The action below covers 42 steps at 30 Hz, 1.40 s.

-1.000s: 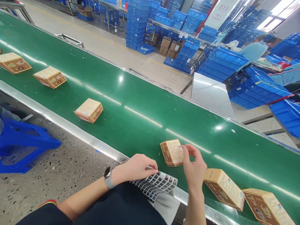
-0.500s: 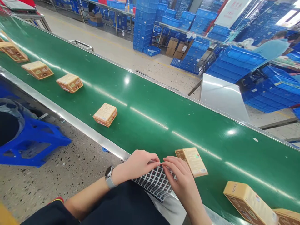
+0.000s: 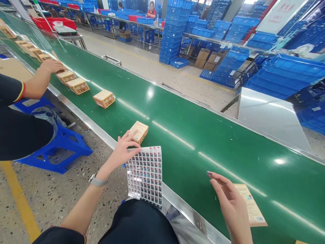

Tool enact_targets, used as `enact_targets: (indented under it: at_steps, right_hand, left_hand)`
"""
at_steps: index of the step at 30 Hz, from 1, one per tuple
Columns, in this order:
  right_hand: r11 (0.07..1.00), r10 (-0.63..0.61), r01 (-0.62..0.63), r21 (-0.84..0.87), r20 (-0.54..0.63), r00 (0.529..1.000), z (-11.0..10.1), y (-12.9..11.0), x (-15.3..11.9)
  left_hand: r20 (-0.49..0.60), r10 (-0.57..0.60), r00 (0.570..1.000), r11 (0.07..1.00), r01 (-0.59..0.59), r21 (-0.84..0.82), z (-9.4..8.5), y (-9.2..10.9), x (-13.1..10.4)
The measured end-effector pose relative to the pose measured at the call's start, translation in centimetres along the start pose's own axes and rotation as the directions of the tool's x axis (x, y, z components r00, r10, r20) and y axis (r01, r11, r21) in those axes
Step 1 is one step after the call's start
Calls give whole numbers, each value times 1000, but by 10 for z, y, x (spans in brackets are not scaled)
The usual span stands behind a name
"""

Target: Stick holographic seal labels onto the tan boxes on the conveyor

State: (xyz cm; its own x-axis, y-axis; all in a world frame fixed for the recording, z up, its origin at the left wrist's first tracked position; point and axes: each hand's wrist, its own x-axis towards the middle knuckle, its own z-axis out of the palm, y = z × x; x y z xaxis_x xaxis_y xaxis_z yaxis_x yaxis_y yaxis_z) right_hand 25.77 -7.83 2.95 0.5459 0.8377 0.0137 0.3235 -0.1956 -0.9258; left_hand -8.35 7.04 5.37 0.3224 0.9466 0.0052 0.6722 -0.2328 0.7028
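Cartons [image 3: 104, 99] dot the glossy green conveyor belt [image 3: 177, 112], blue crates [image 3: 174, 34] stacked beyond; the left hand [image 3: 122, 150] pinches a sticker sheet [image 3: 147, 173] by the near edge, the right hand [image 3: 232, 203], fingers [image 3: 220, 193] slightly parted, bears a small sticker [image 3: 209, 174]

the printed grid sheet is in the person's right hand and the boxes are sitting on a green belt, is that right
One thing is off: the printed grid sheet is in the person's left hand, not the right hand, as the head view shows. The boxes are sitting on a green belt.
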Motion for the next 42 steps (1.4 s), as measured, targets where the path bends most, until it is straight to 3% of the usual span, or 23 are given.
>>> enact_targets:
  at_steps: [4, 11, 18, 24, 31, 42]
  right_hand:
    - [980, 129, -130, 149, 15, 991, 15, 3, 18]
    - [916, 117, -184, 356, 199, 973, 68, -17, 45]
    - [891, 50, -192, 412, 331, 942, 134, -48, 65]
    - [879, 85, -233, 417, 343, 936, 177, -46, 65]
    - [876, 92, -228, 426, 317, 944, 181, -43, 59]
    - [949, 51, -124, 291, 246, 968, 159, -36, 52]
  left_hand:
    - [27, -24, 999, 998, 26, -64, 2, -5, -9]
    - [117, 51, 992, 993, -38, -114, 26, 17, -20]
    - [193, 98, 976, 991, -77, -111, 37, 17, -23]
    - [228, 125, 966, 991, -110, -79, 47, 27, -27]
    - [289, 165, 943, 986, -165, -24, 53, 38, -29]
    - [295, 253, 922, 967, -249, -51, 68, 52, -34]
